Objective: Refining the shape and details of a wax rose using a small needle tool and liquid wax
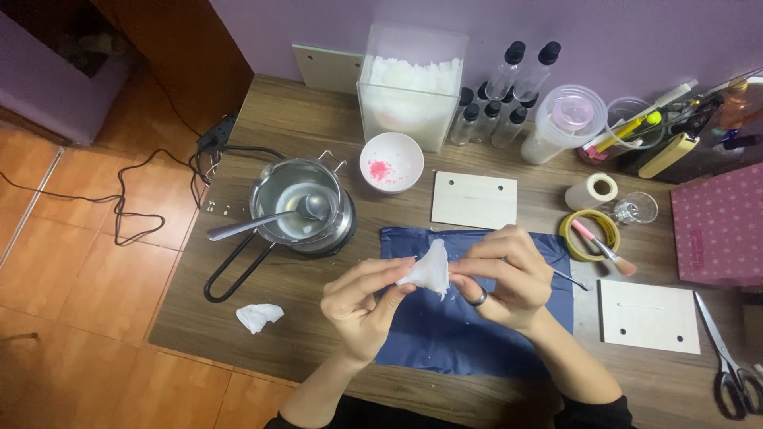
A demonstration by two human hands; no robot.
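Item: white waxy lump (429, 270), irregular, roughly cone-shaped, held above a blue cloth (445, 342) on the wooden bench (318, 119).

Left hand (362, 306): fingers closed on the lump's left side, thumb and fingertips pinching its edge.

Right hand (509, 278): fingers curled shut on the lump's right side; a dark ring shows on one finger.

Beyond the left fingers: metal pot (298, 199) holding clear liquid and a spoon (262, 222), set on a small black burner.

Beyond both hands' fingers: white bowl (392, 161) with pink specks; clear tub of white flakes (412, 87).

Beyond the right fingers: pale wooden board (474, 200).

Right of the right fingers: tape roll (588, 234) with a pink-handled brush (604, 250) across it; second board (648, 316); scissors (727, 357).

Left of the left fingers: crumpled white tissue (258, 316).
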